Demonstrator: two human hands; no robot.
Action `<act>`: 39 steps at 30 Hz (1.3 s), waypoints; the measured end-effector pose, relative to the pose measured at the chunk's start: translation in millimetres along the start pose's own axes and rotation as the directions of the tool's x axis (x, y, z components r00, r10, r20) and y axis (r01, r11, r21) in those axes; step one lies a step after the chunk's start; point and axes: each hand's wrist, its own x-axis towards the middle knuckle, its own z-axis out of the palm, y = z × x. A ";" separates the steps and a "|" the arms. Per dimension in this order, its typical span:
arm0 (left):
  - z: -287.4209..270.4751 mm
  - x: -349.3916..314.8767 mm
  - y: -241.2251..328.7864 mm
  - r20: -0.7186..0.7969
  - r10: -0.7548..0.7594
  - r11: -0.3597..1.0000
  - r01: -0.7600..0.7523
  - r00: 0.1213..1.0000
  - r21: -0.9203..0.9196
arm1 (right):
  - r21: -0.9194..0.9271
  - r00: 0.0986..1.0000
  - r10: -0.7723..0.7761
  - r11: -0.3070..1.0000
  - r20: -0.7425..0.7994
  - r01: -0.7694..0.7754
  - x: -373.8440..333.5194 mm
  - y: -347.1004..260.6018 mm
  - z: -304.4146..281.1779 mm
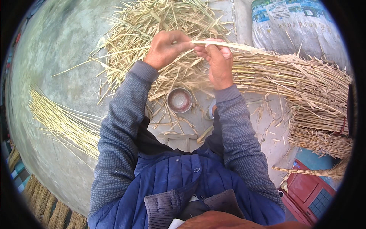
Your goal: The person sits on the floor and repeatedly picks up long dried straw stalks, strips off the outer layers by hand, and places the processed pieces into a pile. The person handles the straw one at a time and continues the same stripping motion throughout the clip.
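Two hands: raised just beyond a metal bowl [179,109], the left hand [167,49] pinching with thumb and forefinger, the right hand [219,63] grasping between thumb and bent fingers.
Pale dry stalk: held by both, level above the bowl's far side, one end [193,42] at the left fingertips; it runs to the bowl's right, its other end lost to view.
Good grip: a light pinch near that end probably serves best, one hand steadying while the other draws along the grain, since brittle fibre could split.
Yellowish stalk bundle [65,122]: fanned out on concrete, well left of the bowl.
Stacked stalks [289,76]: right of the bowl, tips overlapping.
Leaf heap [164,19]: beyond the bowl.
White sack [297,34]: farther, beyond the bowl's right.
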 end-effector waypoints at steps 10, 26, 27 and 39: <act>-29.8 2.7 -18.2 0.126 -0.104 0.982 0.082 0.986 0.173 | 0.014 0.993 0.052 0.999 -0.104 -0.051 5.6 -6.0 -16.8; -93.7 6.0 -52.0 -0.475 -0.224 0.974 0.187 0.851 -0.124 | -0.047 0.998 0.042 0.998 -0.045 -0.045 15.9 -3.0 -32.1; -90.0 6.1 -53.6 -0.484 -0.244 0.959 0.283 0.841 0.008 | -0.037 0.999 0.028 0.999 0.016 -0.028 15.5 -1.6 -30.4; -40.6 4.1 -21.8 0.089 0.060 0.899 -0.093 0.994 0.427 | -0.101 0.998 0.044 0.994 0.041 -0.039 13.6 4.5 -11.4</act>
